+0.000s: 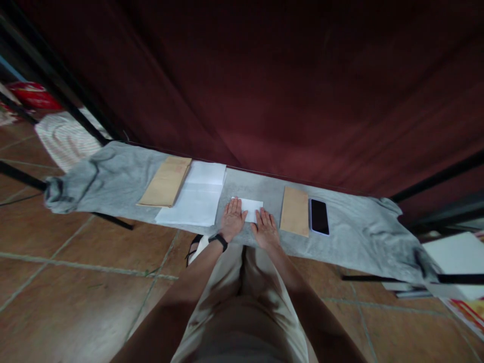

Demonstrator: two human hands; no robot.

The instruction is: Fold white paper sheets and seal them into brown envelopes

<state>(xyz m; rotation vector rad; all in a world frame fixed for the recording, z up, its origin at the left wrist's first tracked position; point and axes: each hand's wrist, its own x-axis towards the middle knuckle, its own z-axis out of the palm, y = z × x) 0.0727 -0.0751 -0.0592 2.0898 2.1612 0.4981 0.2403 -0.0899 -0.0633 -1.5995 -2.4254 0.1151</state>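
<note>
The small white folded paper (251,207) lies flat on the grey cloth-covered table (355,237), directly in front of you, a neat pale rectangle with crisp edges. Your left hand (232,218) presses down on its left part, fingers flat and spread, gripping nothing; your right hand (265,228) rests flat at its right lower corner, likewise released. Just right lies a brown envelope (295,211), then a black phone (319,216). Left sit white sheets (196,199) and another brown envelope (165,182).

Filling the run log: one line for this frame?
left hand: flat on white paper | right hand: flat on it | brown envelope, phone to right
</note>
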